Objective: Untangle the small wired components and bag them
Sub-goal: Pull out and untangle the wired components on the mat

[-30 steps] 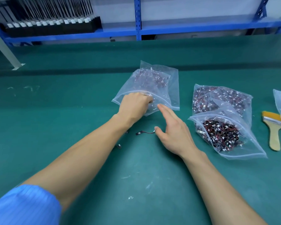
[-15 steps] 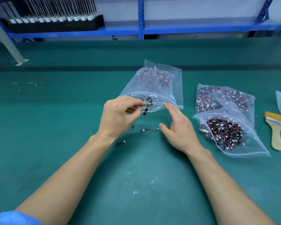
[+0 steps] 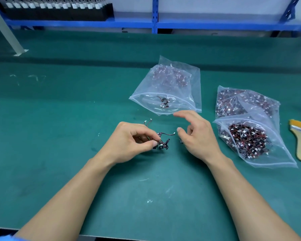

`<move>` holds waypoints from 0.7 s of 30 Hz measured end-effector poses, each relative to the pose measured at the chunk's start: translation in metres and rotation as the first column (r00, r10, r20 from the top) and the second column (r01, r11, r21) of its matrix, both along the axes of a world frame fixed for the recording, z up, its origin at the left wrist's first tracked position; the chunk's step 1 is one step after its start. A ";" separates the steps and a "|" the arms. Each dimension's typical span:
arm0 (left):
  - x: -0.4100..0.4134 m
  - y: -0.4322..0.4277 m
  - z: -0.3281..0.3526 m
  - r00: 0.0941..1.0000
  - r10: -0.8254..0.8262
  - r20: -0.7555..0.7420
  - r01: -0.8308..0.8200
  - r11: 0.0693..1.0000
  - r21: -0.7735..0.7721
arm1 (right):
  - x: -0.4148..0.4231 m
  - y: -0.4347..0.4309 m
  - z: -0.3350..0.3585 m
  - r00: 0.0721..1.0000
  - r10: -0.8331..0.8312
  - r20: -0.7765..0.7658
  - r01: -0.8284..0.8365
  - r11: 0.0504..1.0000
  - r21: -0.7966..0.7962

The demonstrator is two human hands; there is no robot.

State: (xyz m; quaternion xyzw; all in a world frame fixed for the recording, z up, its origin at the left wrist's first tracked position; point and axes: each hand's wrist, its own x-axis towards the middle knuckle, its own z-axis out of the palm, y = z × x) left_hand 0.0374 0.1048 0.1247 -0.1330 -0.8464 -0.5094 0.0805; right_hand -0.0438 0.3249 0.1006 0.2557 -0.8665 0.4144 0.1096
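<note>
Left hand pinches wired components; right hand relaxed, just beside.

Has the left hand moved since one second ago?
Yes. The left hand was at the mouth of the middle bag; now it is clear of it, nearer the person, pinching a tangle of wired components.

Bright even light, soft shadows, edges bowed
</note>
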 end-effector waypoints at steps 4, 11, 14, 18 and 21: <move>0.000 -0.002 -0.005 1.000 0.004 0.023 -0.004 1.000 0.010 | 0.008 0.002 0.008 0.977 0.205 0.061 -0.201 0.978 -0.058; 0.000 -0.005 -0.008 0.999 -0.039 0.016 0.039 0.999 0.015 | 0.021 -0.012 0.010 0.918 0.362 0.163 -0.375 0.925 0.055; 0.000 -0.005 -0.010 0.997 -0.058 0.044 0.057 0.998 0.019 | 0.020 -0.013 0.008 0.922 0.350 0.165 -0.359 0.933 0.029; 0.000 -0.009 -0.009 0.993 -0.069 0.095 0.055 0.989 0.138 | 0.021 -0.008 0.010 0.908 0.353 0.226 -0.371 0.928 0.043; -0.001 -0.018 -0.007 0.996 0.047 0.074 -0.058 0.986 0.157 | 0.022 -0.005 0.015 0.863 0.381 0.332 -0.413 0.910 0.028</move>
